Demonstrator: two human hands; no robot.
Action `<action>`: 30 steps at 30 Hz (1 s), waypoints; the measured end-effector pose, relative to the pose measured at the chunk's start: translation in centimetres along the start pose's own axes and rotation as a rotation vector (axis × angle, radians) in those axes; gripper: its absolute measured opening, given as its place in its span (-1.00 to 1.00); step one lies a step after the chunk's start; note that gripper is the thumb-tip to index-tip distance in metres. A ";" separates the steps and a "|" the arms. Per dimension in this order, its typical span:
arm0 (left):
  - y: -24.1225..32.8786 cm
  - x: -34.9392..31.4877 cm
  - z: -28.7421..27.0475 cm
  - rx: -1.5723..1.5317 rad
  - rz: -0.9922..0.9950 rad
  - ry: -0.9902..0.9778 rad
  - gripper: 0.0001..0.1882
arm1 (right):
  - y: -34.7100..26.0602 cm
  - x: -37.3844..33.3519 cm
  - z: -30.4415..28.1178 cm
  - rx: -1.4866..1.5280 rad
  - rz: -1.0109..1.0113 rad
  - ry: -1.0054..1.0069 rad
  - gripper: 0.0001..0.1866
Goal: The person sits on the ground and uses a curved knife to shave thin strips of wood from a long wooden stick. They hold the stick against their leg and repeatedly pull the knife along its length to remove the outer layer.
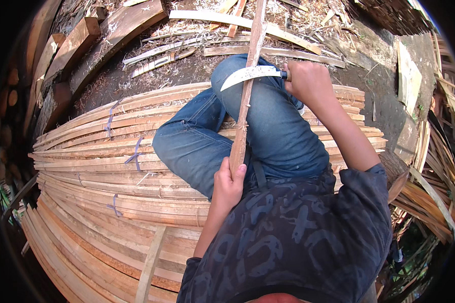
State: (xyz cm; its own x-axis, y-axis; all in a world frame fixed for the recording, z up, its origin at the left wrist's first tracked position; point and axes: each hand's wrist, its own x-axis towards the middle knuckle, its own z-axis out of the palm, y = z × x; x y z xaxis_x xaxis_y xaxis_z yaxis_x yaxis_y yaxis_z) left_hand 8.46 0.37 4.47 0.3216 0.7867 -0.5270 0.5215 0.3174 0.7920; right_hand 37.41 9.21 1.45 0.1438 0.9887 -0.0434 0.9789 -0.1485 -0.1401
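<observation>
My left hand (228, 182) grips the near end of a long narrow wooden stick (246, 96) that runs away from me over my bent knee in blue jeans (268, 126). My right hand (308, 81) holds the handle of a curved knife (247, 74). The pale blade lies across the stick, its tip pointing left. I sit on a wide stack of thin wooden slats (111, 166).
Some slat bundles are tied with purple string (135, 154). Thick planks and logs (81, 45) lie at the upper left. Wood shavings and loose strips (197, 35) cover the ground ahead. More split wood (429, 192) is piled at the right.
</observation>
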 end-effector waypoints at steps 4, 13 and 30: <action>0.1 -0.3 0.0 0.069 -0.005 0.033 -0.67 | 0.7 0.9 -0.4 -0.065 -0.001 -0.047 -0.78; 1.6 0.0 -0.7 0.154 -0.072 0.001 -0.55 | 4.8 3.7 0.3 -0.181 0.227 0.047 -0.78; 2.4 1.3 -0.1 0.251 -0.045 0.003 -0.56 | -2.5 -0.9 -1.1 -0.060 -0.119 -0.112 -0.87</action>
State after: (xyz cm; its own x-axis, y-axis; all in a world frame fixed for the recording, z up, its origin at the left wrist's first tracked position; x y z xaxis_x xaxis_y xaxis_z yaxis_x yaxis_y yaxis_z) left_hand 10.02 2.19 5.76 0.2919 0.7764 -0.5586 0.7151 0.2106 0.6665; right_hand 34.98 8.72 2.96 0.0122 0.9900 -0.1405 0.9955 -0.0252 -0.0915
